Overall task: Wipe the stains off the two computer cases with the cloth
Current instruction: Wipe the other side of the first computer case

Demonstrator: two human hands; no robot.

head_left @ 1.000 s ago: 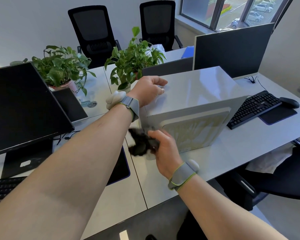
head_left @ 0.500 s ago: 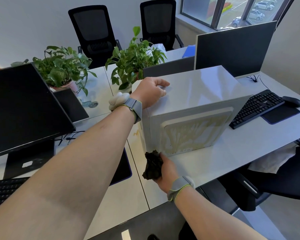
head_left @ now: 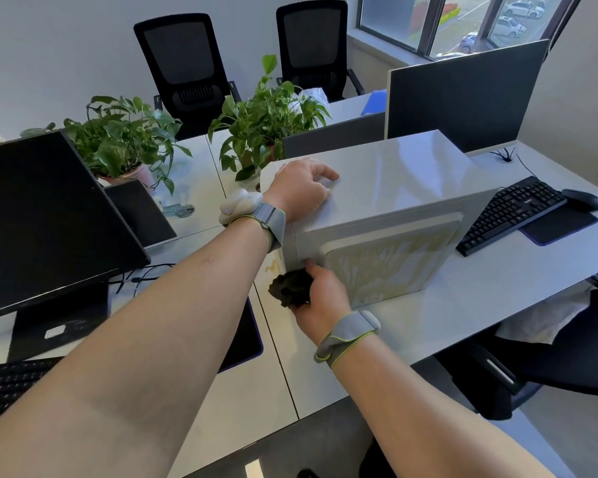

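Observation:
A white computer case [head_left: 404, 177] stands on the desk, its near side panel streaked with yellowish stains [head_left: 387, 263]. My left hand [head_left: 301, 188] rests on the case's top near its left end, fingers spread. My right hand [head_left: 321, 298] grips a crumpled dark cloth [head_left: 290, 288] against the lower left corner of the stained side. A yellowish smear [head_left: 271, 267] marks the desk just left of the case. Only one case is in view.
A black monitor [head_left: 49, 215] and keyboard [head_left: 4, 384] sit at left, two potted plants [head_left: 263, 122] behind the case, another monitor [head_left: 463, 91] at back right. A black keyboard [head_left: 511, 212] and mouse [head_left: 582, 198] lie at right. Office chairs stand behind the desk.
My right hand with the cloth dropped from the case's left edge to the desk, then rose back against the lower left corner of the stained side. My left hand stayed on top.

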